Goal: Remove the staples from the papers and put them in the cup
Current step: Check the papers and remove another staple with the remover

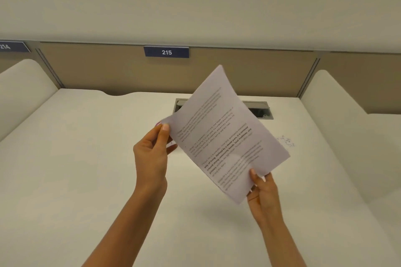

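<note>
A set of white printed papers (225, 134) hangs tilted in the air above the desk, text side toward me. My left hand (152, 154) pinches its upper left corner between thumb and fingers. My right hand (263, 193) grips the lower right edge, thumb on the front. A small scatter of loose staples (287, 141) lies on the desk to the right of the papers. No cup is in view. Whether a staple sits in the pinched corner cannot be made out.
The white desk (86, 169) is walled by a beige back partition with a "215" sign (166, 52) and white side dividers (23, 84). A grey cable hatch (261, 109) is set into the desk at the back, partly behind the papers.
</note>
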Tool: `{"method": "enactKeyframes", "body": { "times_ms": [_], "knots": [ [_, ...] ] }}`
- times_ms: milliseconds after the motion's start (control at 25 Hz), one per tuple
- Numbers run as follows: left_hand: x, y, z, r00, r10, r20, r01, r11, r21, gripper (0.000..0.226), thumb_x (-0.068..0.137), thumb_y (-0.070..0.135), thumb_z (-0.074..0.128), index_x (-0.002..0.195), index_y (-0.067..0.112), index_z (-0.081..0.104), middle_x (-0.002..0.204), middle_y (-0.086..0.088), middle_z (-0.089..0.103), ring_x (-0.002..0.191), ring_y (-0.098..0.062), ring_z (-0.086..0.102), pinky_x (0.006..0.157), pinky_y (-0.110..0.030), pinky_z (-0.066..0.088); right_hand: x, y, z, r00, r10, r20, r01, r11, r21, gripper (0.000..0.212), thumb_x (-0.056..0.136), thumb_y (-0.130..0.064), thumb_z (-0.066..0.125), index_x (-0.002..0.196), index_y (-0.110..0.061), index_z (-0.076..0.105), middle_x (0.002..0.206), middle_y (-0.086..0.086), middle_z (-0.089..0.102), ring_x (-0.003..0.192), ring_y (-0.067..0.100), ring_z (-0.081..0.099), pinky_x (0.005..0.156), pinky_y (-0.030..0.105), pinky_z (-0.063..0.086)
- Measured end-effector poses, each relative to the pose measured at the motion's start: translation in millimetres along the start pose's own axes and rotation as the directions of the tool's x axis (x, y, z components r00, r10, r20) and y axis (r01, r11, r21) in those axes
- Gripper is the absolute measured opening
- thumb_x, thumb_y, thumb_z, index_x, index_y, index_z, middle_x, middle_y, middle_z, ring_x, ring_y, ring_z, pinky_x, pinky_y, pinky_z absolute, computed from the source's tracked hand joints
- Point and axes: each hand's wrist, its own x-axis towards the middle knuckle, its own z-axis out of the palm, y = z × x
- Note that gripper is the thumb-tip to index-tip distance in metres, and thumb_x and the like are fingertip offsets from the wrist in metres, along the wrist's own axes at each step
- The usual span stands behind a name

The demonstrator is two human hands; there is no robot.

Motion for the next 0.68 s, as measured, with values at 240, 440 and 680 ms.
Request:
{"method": "enactKeyframes", "body": {
  "times_ms": [240, 440, 680],
  "knots": [
    [3, -48, -28, 0.985, -0.146, 0.089, 0.141, 0.988, 0.060, 0.027, 0.095, 0.021, 0.054, 0.120, 0.015, 0.062, 0.104, -0.001, 0.073, 0.104, -0.020, 0.068, 0.096, -0.043, 0.051, 8, -68, -25, 0.975, -0.197, 0.098, 0.218, 0.924, -0.314, 0.044, 0.063, -0.032, 0.079, 0.104, -0.018, 0.069, 0.102, 0.001, 0.074, 0.090, 0.013, 0.070, 0.072, 0.026, 0.058],
    [23, -64, -21, 0.940, -0.126, 0.318, 0.028, 0.955, 0.296, 0.050, 0.093, 0.030, 0.056, 0.140, 0.029, 0.038, 0.121, 0.007, 0.062, 0.111, -0.016, 0.059, 0.083, -0.024, 0.051, 8, -88, -47, 0.981, -0.134, 0.139, 0.186, 0.856, -0.483, 0.055, 0.060, -0.048, 0.082, 0.105, -0.019, 0.071, 0.106, 0.005, 0.073, 0.097, 0.023, 0.067, 0.083, 0.046, 0.054],
    [23, -90, 3, 0.925, -0.138, 0.353, 0.063, 0.975, 0.215, 0.028, 0.098, 0.020, 0.047, 0.124, 0.022, 0.057, 0.113, -0.004, 0.067, 0.105, -0.024, 0.063, 0.086, -0.036, 0.057, 2, -84, -55, 0.982, -0.072, 0.173, 0.154, 0.840, -0.520, 0.059, 0.063, -0.050, 0.080, 0.112, -0.020, 0.068, 0.111, 0.007, 0.071, 0.102, 0.025, 0.066, 0.091, 0.049, 0.051]
  ]
}}
